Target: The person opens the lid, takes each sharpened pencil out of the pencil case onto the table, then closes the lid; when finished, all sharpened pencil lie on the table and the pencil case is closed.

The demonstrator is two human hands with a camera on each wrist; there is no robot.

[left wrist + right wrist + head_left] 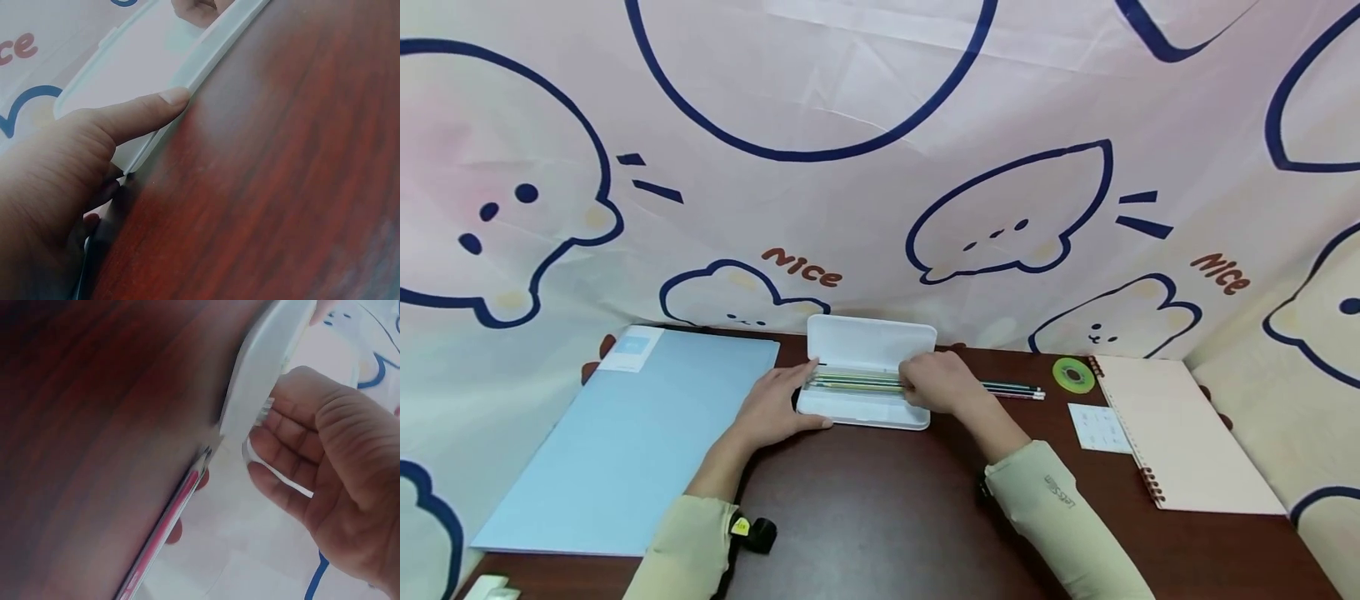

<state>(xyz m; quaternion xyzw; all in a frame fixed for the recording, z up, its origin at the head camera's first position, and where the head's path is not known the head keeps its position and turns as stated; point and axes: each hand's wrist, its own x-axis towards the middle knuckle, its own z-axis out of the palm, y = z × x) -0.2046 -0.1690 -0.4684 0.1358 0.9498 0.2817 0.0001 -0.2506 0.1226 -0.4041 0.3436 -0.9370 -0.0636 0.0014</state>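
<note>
White pencil case (865,379) open at the middle of the dark wooden tabletop (887,508), lid raised toward the patterned cloth backdrop (880,167). Several pencils (857,383) laid lengthwise inside the tray. Left hand (775,408) set against the case's left end, fingers (140,112) straight and close together, thumb pressed along the near rim, nothing pinched. Right hand (942,383) over the case's right end, fingers (281,444) curled toward the case edge in the right wrist view; whether clamped on a pencil, on the case or on nothing could not be told. Two more pencils (1011,390) lying on the tabletop just right of that hand, tips pointing away from the case; one pink-striped pencil (165,525) seen close up below the right hand in the right wrist view. Green tape roll (1072,375) flat on the tabletop further right, beside the spiral notebook (1180,433) with a pale pink cover. Small white card (1097,427) touching the notebook's left edge. Light blue folder (632,442) to the left of the case, near the left hand. Beige sleeves on both forearms.
</note>
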